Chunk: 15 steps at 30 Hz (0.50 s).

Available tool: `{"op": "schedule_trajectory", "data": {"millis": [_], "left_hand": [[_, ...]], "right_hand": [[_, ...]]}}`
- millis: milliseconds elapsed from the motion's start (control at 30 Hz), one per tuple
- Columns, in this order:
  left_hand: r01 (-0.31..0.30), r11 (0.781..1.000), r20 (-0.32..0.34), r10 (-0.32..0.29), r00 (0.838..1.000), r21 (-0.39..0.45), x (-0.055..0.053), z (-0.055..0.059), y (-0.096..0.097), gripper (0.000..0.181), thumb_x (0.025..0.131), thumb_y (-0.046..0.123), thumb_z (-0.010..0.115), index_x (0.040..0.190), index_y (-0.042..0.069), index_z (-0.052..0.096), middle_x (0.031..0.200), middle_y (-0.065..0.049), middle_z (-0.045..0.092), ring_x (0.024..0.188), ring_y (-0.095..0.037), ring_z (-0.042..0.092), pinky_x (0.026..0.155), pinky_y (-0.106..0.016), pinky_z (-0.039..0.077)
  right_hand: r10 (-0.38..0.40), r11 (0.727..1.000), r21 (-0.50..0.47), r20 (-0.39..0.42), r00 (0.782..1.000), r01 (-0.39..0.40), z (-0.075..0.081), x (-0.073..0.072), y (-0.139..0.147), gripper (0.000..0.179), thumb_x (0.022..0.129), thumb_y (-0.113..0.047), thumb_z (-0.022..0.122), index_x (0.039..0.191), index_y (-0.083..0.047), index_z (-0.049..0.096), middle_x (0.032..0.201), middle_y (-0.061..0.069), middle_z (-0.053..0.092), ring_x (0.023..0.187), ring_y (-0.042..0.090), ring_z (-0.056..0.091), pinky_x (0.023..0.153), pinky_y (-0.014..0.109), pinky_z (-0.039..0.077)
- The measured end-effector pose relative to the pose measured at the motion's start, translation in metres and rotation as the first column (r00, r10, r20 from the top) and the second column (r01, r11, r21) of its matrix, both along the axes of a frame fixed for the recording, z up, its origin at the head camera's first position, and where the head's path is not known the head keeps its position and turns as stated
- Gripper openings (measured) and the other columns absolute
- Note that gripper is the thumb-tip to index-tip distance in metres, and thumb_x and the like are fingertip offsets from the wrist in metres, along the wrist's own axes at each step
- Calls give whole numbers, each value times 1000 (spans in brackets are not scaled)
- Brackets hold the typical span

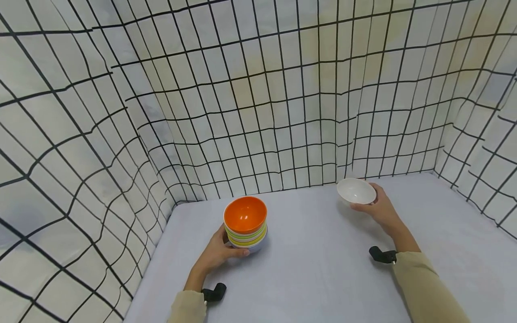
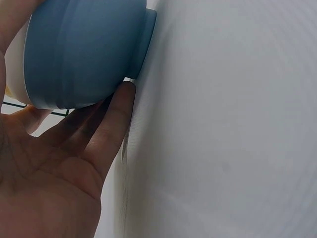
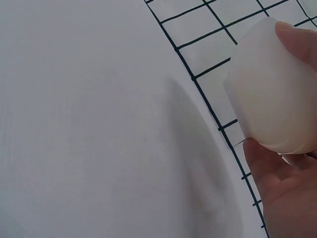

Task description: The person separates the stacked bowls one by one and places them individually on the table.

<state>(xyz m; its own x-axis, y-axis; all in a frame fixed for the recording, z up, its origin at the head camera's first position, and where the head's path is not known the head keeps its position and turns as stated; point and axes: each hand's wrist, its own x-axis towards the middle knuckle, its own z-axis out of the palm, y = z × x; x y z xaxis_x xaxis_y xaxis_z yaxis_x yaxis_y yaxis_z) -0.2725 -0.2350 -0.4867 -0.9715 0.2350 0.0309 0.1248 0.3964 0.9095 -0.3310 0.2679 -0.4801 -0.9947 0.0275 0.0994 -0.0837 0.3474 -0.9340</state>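
Note:
In the head view a stack of bowls (image 1: 245, 240) sits at the left of the white table, an orange bowl (image 1: 245, 215) on top and green, yellow and white rims below. The lowest is a blue bowl (image 2: 89, 52), its foot at the tabletop in the left wrist view. My left hand (image 1: 216, 253) holds the stack low down, thumb on the near side and fingers round the left. My right hand (image 1: 379, 206) grips a white bowl (image 1: 356, 192) by its right side at the back right. In the right wrist view this white bowl (image 3: 277, 91) is above the table.
A white table surface (image 1: 307, 251) lies between the hands. Behind and to the sides hang white cloth walls with a black grid (image 1: 282, 112), meeting the table's back edge close behind the white bowl. Each wrist wears a small black device (image 1: 381, 255).

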Motion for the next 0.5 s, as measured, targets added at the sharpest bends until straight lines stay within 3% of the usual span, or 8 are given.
{"op": "schedule_trajectory", "data": {"millis": [500], "left_hand": [[14, 1000, 16, -15, 1000, 23, 2, 3, 0, 92, 70, 25, 96, 145, 33, 44, 141, 6, 61, 137, -25, 55, 120, -58, 39]], "right_hand": [[-106, 987, 131, 75, 992, 95, -10, 5, 22, 126, 80, -45, 87, 162, -1, 3, 161, 32, 24, 147, 53, 29, 118, 71, 30]]}}
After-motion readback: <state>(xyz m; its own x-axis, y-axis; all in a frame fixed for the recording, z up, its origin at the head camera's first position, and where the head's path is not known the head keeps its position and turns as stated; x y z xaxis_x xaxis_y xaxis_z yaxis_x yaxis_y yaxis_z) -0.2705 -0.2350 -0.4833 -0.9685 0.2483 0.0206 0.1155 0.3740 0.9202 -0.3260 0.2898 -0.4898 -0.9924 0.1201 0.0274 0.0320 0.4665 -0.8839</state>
